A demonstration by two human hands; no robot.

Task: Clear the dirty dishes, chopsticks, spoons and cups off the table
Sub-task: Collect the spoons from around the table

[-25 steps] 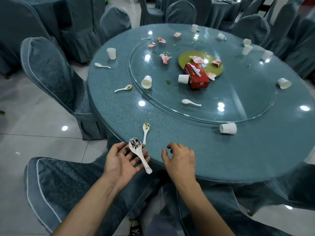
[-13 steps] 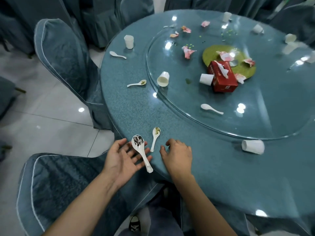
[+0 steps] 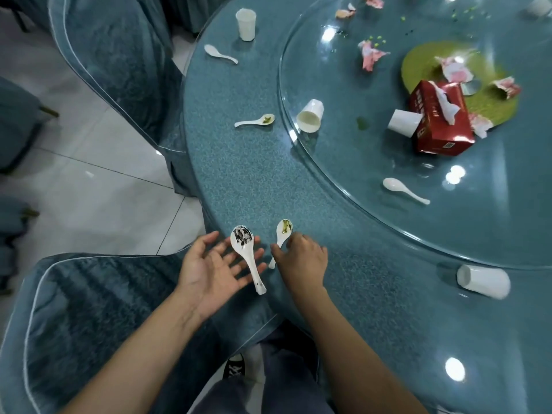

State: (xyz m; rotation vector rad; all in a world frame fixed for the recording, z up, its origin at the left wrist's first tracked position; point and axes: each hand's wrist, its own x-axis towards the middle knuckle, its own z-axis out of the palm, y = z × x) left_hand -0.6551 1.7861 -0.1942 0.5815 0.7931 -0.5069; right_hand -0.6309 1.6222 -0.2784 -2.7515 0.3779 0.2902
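Note:
My left hand [image 3: 209, 270] lies palm up at the near edge of the round teal table [image 3: 239, 180]. A white spoon with dark residue [image 3: 243, 240] rests across its straight fingers. My right hand [image 3: 304, 261] sits on the table just to the right, its thumb and fingers pinching the handle of a second white spoon with green residue [image 3: 284, 228]. More white spoons lie farther off, one with green bits [image 3: 254, 122], one at the far left [image 3: 219, 53] and one on the glass turntable [image 3: 403, 189]. White cups stand or lie at the far left [image 3: 245, 23], the turntable rim [image 3: 310, 116], the box [image 3: 403, 122] and the right [image 3: 484, 280].
A red tissue box [image 3: 439, 124], a green mat [image 3: 490, 94] and crumpled pink napkins [image 3: 370, 55] sit on the turntable. Covered chairs stand at the left [image 3: 119, 55] and right below my left arm [image 3: 89, 309]. White tiled floor [image 3: 89, 189] lies between them.
My right hand has moved forward and left onto the handle of the green-stained spoon. My left hand keeps the dark-stained spoon on its fingers. The view has tilted down and closer.

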